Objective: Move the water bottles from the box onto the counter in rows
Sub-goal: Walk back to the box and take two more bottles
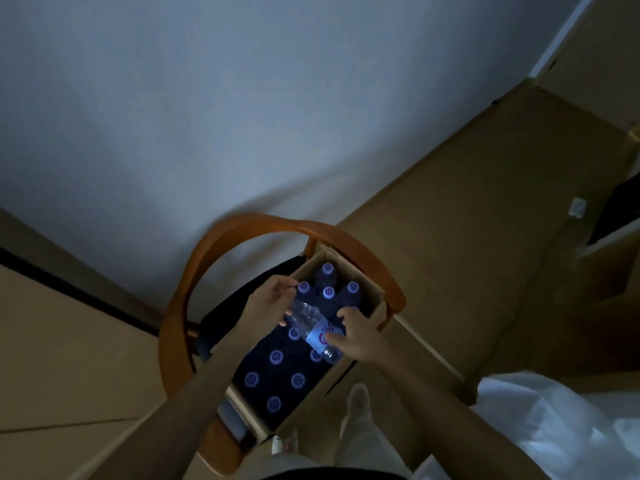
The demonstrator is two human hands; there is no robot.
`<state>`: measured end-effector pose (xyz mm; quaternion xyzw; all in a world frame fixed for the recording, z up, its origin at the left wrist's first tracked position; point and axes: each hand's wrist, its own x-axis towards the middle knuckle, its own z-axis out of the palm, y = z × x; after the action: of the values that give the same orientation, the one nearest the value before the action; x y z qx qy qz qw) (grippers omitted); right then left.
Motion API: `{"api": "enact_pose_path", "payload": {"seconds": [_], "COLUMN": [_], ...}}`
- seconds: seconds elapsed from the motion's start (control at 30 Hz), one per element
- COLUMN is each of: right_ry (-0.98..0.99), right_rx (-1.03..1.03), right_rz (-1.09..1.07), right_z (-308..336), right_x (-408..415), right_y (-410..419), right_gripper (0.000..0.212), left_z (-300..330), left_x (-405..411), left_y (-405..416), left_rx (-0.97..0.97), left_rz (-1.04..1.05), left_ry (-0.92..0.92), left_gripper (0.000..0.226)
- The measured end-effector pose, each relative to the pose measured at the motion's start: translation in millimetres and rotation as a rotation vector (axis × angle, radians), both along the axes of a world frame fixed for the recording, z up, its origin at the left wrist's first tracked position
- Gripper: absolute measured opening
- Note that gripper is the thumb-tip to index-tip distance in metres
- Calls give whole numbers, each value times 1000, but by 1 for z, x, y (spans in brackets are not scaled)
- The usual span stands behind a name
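Note:
An open cardboard box (375, 292) stands on a wooden chair and holds several upright water bottles with pale blue caps (327, 292). A clear water bottle (313, 329) with a blue label lies tilted above the box, held between both hands. My left hand (268, 301) grips its cap end at the upper left. My right hand (356, 336) grips its lower end at the right. No counter is in view.
The chair's curved wooden backrest (242, 230) arcs around the box. A grey wall fills the upper left. Wooden floor runs to the right, with a white cloth (554, 420) at the lower right and my legs and foot (358, 407) below the box.

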<state>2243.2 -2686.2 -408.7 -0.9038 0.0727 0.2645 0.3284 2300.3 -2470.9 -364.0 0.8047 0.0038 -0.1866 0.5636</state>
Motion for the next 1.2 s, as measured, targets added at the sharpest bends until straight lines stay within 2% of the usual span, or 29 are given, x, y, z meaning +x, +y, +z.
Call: {"api": "enact_pose_path", "payload": {"seconds": [0.27, 0.53, 0.7, 0.87, 1.0, 1.1, 1.2], "right_ry": [170, 233, 294, 249, 171, 129, 84], "right_rx": [-78, -90, -27, 138, 267, 339, 426], "right_rz": [285, 336, 339, 374, 452, 494, 547], "right_z": [-53, -70, -66, -44, -16, -1, 9], "right_x": [40, 58, 78, 98, 105, 106, 110], "right_y": [5, 11, 4, -4, -10, -10, -9], "right_gripper": [85, 92, 82, 70, 62, 67, 74], "left_z": [-15, -19, -18, -18, -8, 3, 13], "left_x": [6, -35, -53, -50, -34, -18, -3], "left_y": [-20, -30, -20, -13, -13, -15, -19], "left_rx": [60, 87, 106, 121, 114, 152, 259], "left_rz": [342, 598, 632, 607, 600, 592, 596], "left_ry": [41, 78, 124, 138, 156, 111, 60], "left_gripper": [16, 18, 10, 4, 30, 43, 46]}}
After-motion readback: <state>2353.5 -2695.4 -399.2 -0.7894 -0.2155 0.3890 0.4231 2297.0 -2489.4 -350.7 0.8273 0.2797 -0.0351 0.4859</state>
